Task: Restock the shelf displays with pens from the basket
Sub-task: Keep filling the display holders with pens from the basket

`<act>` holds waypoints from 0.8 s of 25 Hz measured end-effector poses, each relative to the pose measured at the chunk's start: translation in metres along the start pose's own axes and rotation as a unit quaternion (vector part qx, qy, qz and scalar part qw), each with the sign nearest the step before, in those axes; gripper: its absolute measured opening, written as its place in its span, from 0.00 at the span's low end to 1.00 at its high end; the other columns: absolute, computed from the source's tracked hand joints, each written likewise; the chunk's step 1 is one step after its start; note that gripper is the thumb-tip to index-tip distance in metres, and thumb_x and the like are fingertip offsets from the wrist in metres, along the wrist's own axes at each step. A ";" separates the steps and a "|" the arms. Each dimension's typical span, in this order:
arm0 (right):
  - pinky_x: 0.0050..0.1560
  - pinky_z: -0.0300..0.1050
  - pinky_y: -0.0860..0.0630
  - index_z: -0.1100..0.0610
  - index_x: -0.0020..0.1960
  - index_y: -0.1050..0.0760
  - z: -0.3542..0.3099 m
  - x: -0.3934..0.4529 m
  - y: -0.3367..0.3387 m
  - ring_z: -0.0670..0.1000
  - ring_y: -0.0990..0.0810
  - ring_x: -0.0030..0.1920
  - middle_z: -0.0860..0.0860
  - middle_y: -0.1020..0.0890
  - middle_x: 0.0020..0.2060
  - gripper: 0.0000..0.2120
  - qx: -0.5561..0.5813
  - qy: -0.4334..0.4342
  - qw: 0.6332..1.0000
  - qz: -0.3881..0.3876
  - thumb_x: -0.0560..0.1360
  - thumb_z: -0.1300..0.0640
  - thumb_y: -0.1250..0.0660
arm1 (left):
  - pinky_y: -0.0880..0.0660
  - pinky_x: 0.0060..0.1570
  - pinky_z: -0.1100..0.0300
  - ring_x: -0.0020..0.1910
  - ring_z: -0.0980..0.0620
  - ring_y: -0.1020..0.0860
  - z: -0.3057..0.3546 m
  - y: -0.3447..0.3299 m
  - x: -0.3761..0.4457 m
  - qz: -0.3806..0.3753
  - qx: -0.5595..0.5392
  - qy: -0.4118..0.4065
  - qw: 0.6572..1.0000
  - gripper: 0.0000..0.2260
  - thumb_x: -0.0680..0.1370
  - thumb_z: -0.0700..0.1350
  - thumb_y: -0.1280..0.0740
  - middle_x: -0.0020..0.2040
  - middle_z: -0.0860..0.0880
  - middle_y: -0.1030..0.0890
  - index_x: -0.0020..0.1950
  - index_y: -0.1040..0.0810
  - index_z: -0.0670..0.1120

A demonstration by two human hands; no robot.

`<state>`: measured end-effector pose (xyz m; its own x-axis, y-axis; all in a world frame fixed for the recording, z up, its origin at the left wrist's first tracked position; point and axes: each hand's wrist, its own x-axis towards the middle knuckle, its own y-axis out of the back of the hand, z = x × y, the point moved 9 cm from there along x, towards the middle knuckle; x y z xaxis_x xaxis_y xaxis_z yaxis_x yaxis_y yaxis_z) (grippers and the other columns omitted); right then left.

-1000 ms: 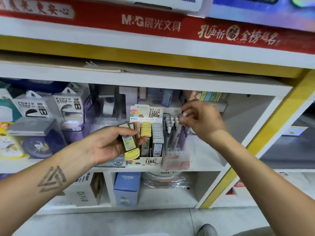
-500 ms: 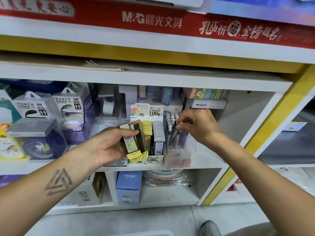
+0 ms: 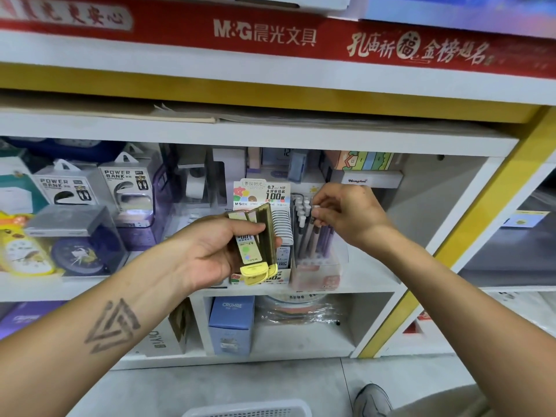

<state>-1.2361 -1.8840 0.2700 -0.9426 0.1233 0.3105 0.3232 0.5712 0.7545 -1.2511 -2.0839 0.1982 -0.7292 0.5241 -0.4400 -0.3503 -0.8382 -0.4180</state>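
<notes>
The left hand (image 3: 210,251) grips a few yellow lead cases (image 3: 254,242) in front of the lead box (image 3: 264,194). Just right, the right hand (image 3: 346,218) pinches one pen (image 3: 314,219) upright among those in the clear holder (image 3: 319,266). The basket (image 3: 249,410) sits near, below.

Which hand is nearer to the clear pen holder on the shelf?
The right hand. It pinches a pen top directly above the clear pen holder. The left hand holds yellow lead cases to the holder's left, in front of the lead display.
</notes>
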 end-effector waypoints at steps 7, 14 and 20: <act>0.46 0.42 0.18 0.48 0.42 0.20 -0.007 -0.010 -0.015 0.40 0.16 0.38 0.44 0.15 0.35 0.07 0.012 0.007 0.998 -0.068 0.75 0.59 0.26 | 0.17 0.36 0.47 0.47 0.41 0.15 -0.009 0.021 -0.002 0.007 -0.006 0.008 1.000 0.13 0.76 0.31 0.35 0.51 0.35 0.16 0.59 0.19 0.37; 0.54 0.39 0.22 0.52 0.54 0.15 -0.009 -0.009 -0.025 0.44 0.16 0.49 0.45 0.13 0.48 0.07 -0.117 0.044 0.989 -0.075 0.77 0.55 0.28 | 0.18 0.34 0.47 0.43 0.41 0.14 -0.010 0.022 0.002 0.001 -0.009 0.018 1.000 0.12 0.76 0.31 0.36 0.50 0.36 0.15 0.58 0.19 0.38; 0.46 0.45 0.21 0.53 0.60 0.18 0.006 -0.002 0.010 0.50 0.18 0.39 0.50 0.14 0.42 0.11 -0.010 -0.038 0.998 0.042 0.80 0.58 0.34 | 0.18 0.39 0.44 0.47 0.39 0.15 -0.013 0.008 0.006 -0.036 -0.010 0.014 0.999 0.15 0.74 0.30 0.33 0.52 0.35 0.16 0.60 0.20 0.38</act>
<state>-1.2313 -1.8734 0.2737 -0.9155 0.2317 0.3290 0.4023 0.5404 0.7390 -1.2506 -2.0854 0.1814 -0.6864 0.5867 -0.4296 -0.3892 -0.7954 -0.4646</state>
